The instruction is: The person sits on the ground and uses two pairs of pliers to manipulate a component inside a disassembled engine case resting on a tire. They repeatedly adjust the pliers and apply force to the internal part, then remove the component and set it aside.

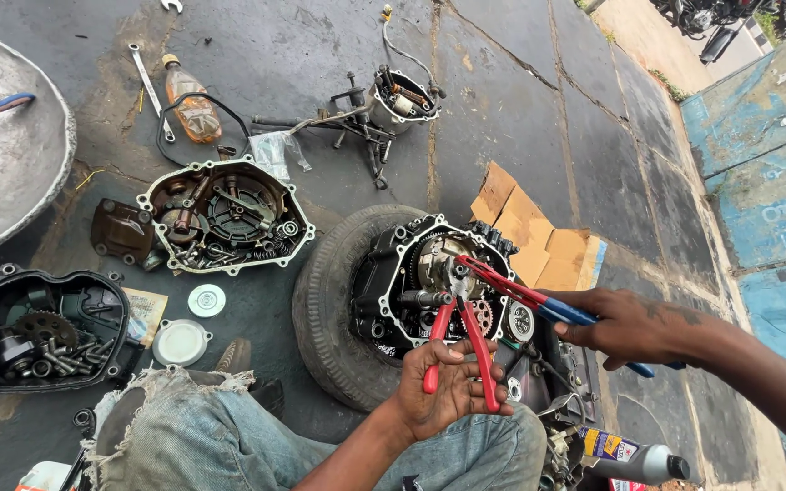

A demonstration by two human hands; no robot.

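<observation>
We work on a dark, oil-stained concrete floor (520,100), cracked into slabs, with a blue painted wall (766,173) on our right and a strip of bare ground beyond it. Our left hand (452,386) is closed round the red handles of a pair of pliers (457,332), whose nose reaches into the engine (429,282). Our right hand (629,325) is clamped on a second tool (525,291) with red and blue handles, its tip on the same spot in the open engine. The engine sits on an old tyre (325,300) laid flat, just in front of our knee (184,409) in torn jeans, with flattened cardboard (539,232) behind it. To the left lie an engine cover (225,216), a black casing (43,327) full of bolts and a sprocket, two round caps (191,323), and a big metal basin (11,155). Farther off are a bottle (191,109) of amber fluid, a spanner (150,91) and a smaller housing (398,100). A grey oil bottle (634,455) lies by our right leg.
</observation>
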